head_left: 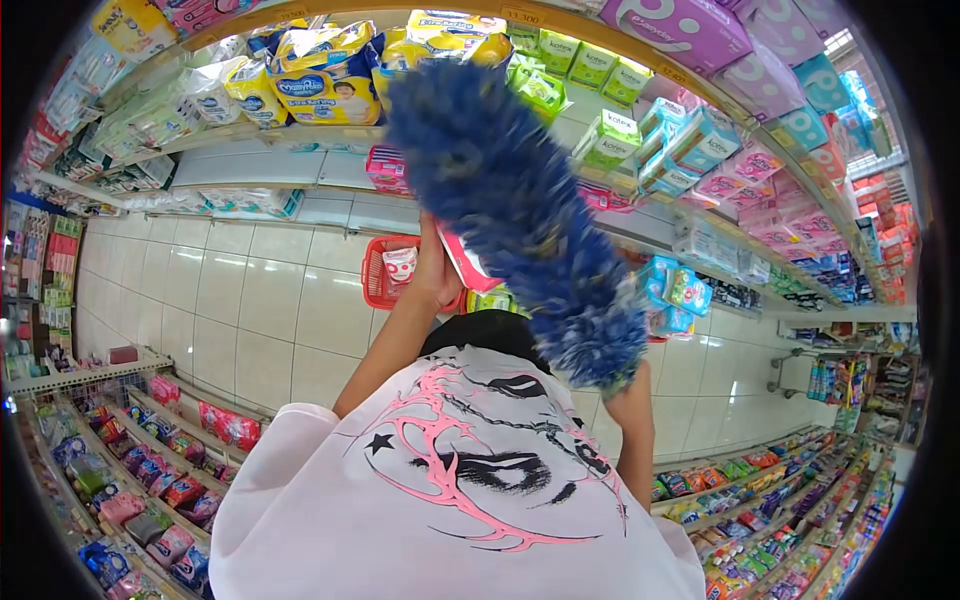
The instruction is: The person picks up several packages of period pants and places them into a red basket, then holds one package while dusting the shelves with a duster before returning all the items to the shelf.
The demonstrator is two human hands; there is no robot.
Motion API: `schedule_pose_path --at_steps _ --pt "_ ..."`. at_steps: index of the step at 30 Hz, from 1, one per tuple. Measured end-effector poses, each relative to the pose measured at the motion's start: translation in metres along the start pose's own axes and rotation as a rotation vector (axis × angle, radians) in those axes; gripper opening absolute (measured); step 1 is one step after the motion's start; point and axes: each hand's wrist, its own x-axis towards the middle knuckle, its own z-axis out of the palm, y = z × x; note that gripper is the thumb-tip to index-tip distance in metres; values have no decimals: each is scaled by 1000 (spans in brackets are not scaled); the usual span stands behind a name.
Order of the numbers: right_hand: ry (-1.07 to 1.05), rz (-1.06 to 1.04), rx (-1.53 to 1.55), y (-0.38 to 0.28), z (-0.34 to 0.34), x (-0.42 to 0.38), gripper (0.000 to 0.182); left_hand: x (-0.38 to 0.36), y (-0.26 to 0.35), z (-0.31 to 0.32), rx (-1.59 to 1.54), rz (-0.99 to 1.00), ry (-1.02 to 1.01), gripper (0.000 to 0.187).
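Observation:
A fluffy blue duster [510, 190] stretches diagonally across the middle of the view, from the upper shelf down toward my body. At its lower end my right hand [629, 400] is closed around the handle, which the fluff mostly hides. My left hand [434, 272] grips a pink-and-white package [464, 262] by its side, left of the duster. The duster covers part of this package. Under my left hand, a red basket [375, 297] on the floor holds a white-and-pink pack [400, 264].
In front, shelves carry yellow-and-blue diaper packs [320, 95], green Kotex packs [607, 138] and purple packs [675, 32]. Blue packs [683, 290] sit lower right. Behind me, racks of colorful pouches [165, 480] flank the tiled floor [250, 330].

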Motion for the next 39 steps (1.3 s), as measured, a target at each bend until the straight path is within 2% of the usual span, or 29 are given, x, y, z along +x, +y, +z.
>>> schedule_pose_path --at_steps 1,2,3,6,8,9,11,12,13,15,16,17,19,20,21,22,24,25,27,28,31,33,35,37,38,39 --pt "-118 36 20 11 5 -5 24 4 -4 -10 131 65 60 59" --pt "-234 74 41 16 8 -8 24 21 -8 -37 -490 -102 -332 59" --pt "-228 78 45 14 9 -7 24 31 -4 -43 -984 -482 -615 60" --pt "-234 5 -21 13 11 -7 22 27 -10 -46 -501 -171 -265 61" --pt "-96 -2 29 32 16 -7 19 18 0 -22 -175 39 -41 62" --pt "-93 -2 27 37 16 -7 19 9 16 8 -159 46 3 68" --pt "70 194 97 47 15 -11 17 11 15 -6 -19 95 86 75" --pt "104 228 127 53 13 -10 16 7 19 5 -30 90 128 77" --pt "97 226 125 57 13 -11 16 5 21 5 -33 93 134 77" --pt "178 469 385 51 7 -8 14 7 27 5 -59 50 44 78" --pt "107 732 377 35 -2 -8 15 6 31 7 -44 49 47 77" --pt "100 726 376 34 0 -9 15 8 31 7 -46 57 50 77" --pt "236 743 621 39 6 -24 20 13 30 5 -22 50 85 79" --pt "143 572 439 51 9 -28 24 13 30 2 -78 35 42 68" --pt "88 395 258 48 10 -27 28 13 28 -1 -74 27 38 68" --pt "0 57 230 44 10 -17 30 13 25 -5 -82 21 8 66" --pt "-157 -137 150 39 14 -12 31 11 18 -15 -156 -7 -125 62" --pt "-145 -130 154 24 14 -5 31 10 15 -21 -184 -18 -181 60" --pt "-314 39 197 -6 12 11 25 10 13 -29 -214 -17 -248 56" --pt "-248 47 188 10 19 11 22 12 12 -31 -221 -2 -258 54" --pt "-206 83 282 0 14 11 21 16 10 -37 -220 60 -246 48" --pt "-235 129 324 2 14 8 23 15 8 -40 -228 74 -237 44" --pt "-254 177 366 5 14 2 24 15 9 -45 -227 50 -217 50" --pt "-124 215 454 9 14 -6 34 12 15 -30 -222 -10 -197 63" --pt "-127 221 454 21 15 -9 34 7 22 -12 -163 13 -7 73" --pt "-104 331 458 40 17 -14 40 5 29 1 -108 68 55 71"
